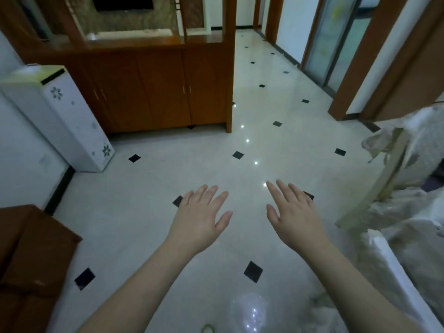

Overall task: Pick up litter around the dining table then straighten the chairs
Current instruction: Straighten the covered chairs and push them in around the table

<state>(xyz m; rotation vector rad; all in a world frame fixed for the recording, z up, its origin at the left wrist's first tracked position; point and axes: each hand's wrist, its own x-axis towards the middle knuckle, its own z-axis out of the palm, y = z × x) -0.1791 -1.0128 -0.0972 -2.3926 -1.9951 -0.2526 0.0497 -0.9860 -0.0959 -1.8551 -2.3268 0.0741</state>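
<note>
Glossy pale floor tiles (pixel 149 212) with small black diamond insets fill the head view, a brown wooden cabinet (pixel 153 92) standing at eleven o'clock and a white floral-printed appliance (pixel 60 116) leaning at ten. Both hands hover palm-down over the floor, left hand (pixel 201 219) and right hand (pixel 292 212) set apart, fingers straight and spread, holding nothing. At three o'clock sits a cloth-draped chair (pixel 394 169), and I cannot tell any litter on the tiles for sure.
</note>
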